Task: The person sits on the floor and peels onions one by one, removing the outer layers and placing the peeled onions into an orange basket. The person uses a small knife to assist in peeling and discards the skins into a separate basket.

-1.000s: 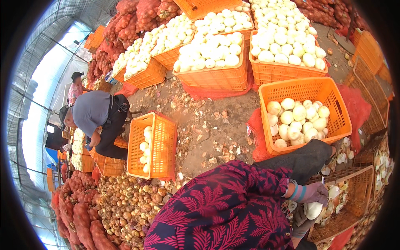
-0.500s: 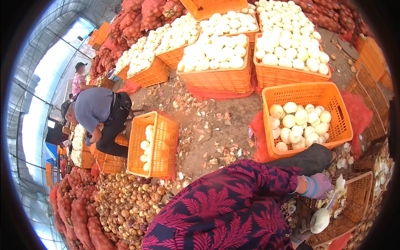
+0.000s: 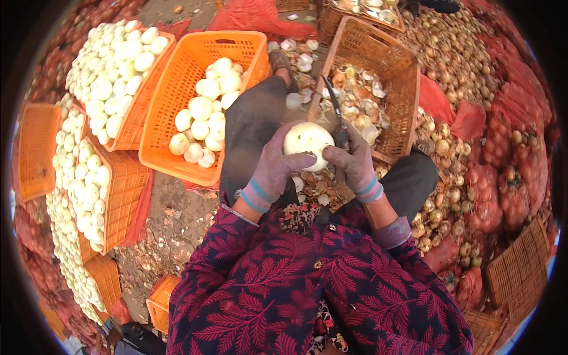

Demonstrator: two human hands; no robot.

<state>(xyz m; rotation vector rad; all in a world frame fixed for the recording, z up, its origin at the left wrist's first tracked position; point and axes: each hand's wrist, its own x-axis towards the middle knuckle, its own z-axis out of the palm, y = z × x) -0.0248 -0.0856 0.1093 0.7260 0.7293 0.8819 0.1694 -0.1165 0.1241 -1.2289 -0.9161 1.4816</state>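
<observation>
In purple-grey gloves with blue cuff bands, both my hands meet over my lap around a peeled white onion point(image 3: 308, 145). My left hand point(image 3: 273, 165) grips its left side, thumb across the front. The thumb of my right hand point(image 3: 357, 161) presses the onion's right edge, and a dark, narrow knife point(image 3: 333, 97) sticks up from that hand. Most of the knife's handle is hidden by my fingers. Beyond the hands stands a brown crate point(image 3: 408, 112) with onion skins and scraps inside. An orange crate point(image 3: 155, 127) partly filled with peeled onions stands at my left.
Heaped crates of peeled onions point(image 3: 112, 83) line the far left. At right lies a pile of unpeeled onions point(image 3: 452, 56), with red mesh sacks point(image 3: 503, 142) beside it. An overturned-looking brown crate point(image 3: 520, 266) rests at lower right. Skins litter the ground point(image 3: 160, 236).
My view has swung round from the crates and a co-worker to my own lap. Both hands now show close together around the onion, at the middle of the picture.
</observation>
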